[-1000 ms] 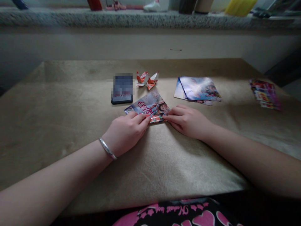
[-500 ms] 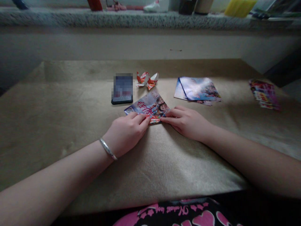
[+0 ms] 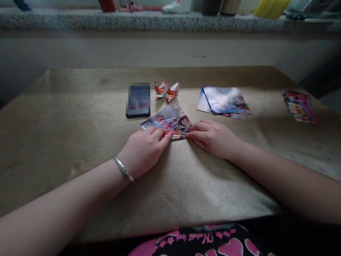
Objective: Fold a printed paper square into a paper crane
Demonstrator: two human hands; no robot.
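A printed paper sheet (image 3: 170,119) with a picture and red lettering lies on the table, its near edge folded over in a narrow strip. My left hand (image 3: 146,149) presses on the left and middle of that strip, its fingers together. At the right end of the fold, my right hand (image 3: 210,137) pinches the paper between thumb and fingers. Just beyond the sheet stands a folded orange-and-white paper shape (image 3: 166,91). To its left lies a phone (image 3: 138,101), its screen blurred out.
Several printed sheets (image 3: 226,101) lie in a loose pile at right. Farther right are more colourful printed papers (image 3: 299,106). The gold-brown table (image 3: 80,142) meets a wall under a stone sill (image 3: 160,23), which carries a yellow object (image 3: 271,8) and other items.
My right fingertips have slid slightly right along the folded strip, and my left thumb has shifted a little right too. More of the strip shows between them.
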